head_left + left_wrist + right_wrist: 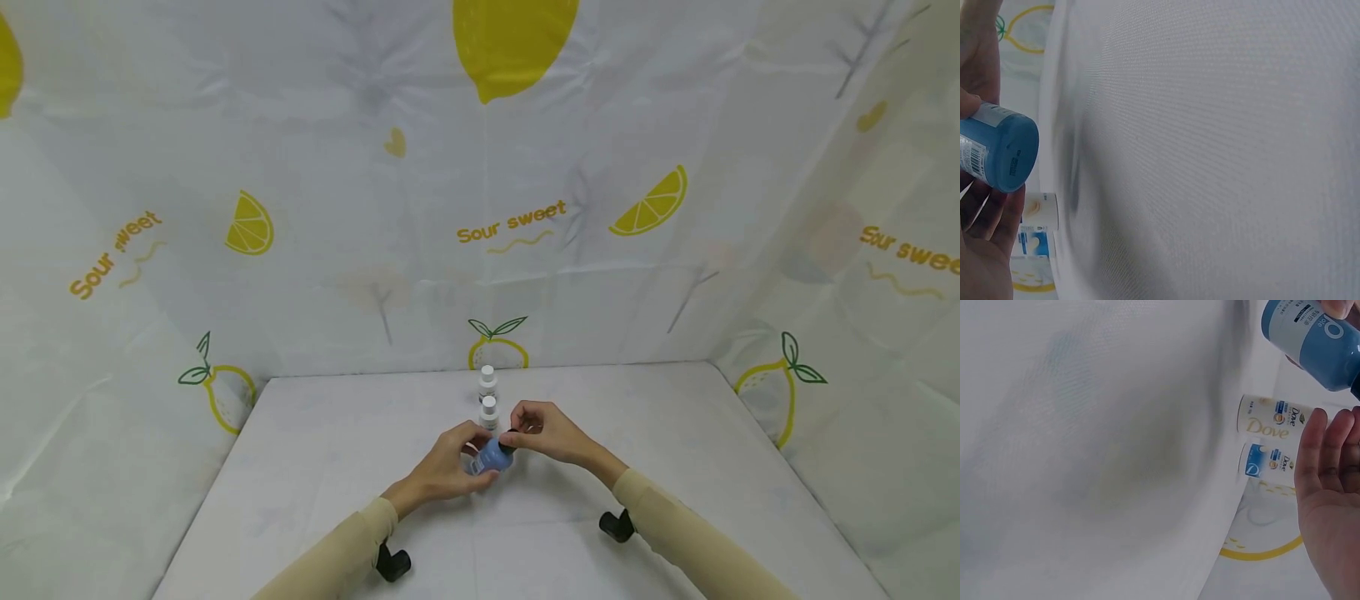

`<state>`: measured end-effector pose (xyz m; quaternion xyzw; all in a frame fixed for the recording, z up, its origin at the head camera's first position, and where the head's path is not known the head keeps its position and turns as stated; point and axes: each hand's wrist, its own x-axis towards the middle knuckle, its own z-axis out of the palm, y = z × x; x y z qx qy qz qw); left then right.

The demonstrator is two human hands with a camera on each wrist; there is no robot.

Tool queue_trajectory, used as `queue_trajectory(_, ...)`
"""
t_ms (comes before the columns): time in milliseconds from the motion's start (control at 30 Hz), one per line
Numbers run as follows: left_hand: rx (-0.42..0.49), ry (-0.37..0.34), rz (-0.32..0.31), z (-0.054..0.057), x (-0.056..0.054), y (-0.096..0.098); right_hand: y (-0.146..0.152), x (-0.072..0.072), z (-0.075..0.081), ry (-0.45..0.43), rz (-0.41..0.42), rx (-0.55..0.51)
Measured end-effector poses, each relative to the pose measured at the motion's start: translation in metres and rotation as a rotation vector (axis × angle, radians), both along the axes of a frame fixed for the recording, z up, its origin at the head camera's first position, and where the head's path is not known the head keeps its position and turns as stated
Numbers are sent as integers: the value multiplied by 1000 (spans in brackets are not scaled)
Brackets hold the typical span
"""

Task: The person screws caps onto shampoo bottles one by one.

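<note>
My left hand (444,468) grips a small blue bottle (491,457) by its body, tilted with its base toward the lower left. At its upper end sits a black cap (507,442), which the thumb and fingers of my right hand (553,433) pinch. In the left wrist view the rounded base of the blue bottle (1015,153) shows, along with a barcode label. The right wrist view gives its pale front label. Just behind the hands stand two white Dove bottles with white caps, the nearer one (489,417) and the farther one (487,385).
A white cloth covers the table (337,467). Behind and at both sides hangs a white curtain (337,292) printed with lemons and lettering. A black device (393,564) is at the left wrist, and another black device (617,526) at the right.
</note>
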<state>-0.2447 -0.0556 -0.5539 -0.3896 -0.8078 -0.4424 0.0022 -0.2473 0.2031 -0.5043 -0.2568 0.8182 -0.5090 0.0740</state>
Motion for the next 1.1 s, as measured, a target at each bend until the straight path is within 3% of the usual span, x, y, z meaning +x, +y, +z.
queue_trajectory(200,2,-6,2,1,0,0,2,1,2,-24,26,-2)
queue_trajectory(467,-5,-10,0,3,2,1,10,-2,1,-70,187,-82)
queue_trajectory(733,17,-4,-4,5,4,0,19,-7,-1,-142,287,-203)
queue_trajectory(900,16,2,-5,6,4,1,22,-9,-1,-167,297,-204)
queue_trajectory(1100,17,-1,-9,4,1,3,21,-8,-3,-129,301,-185)
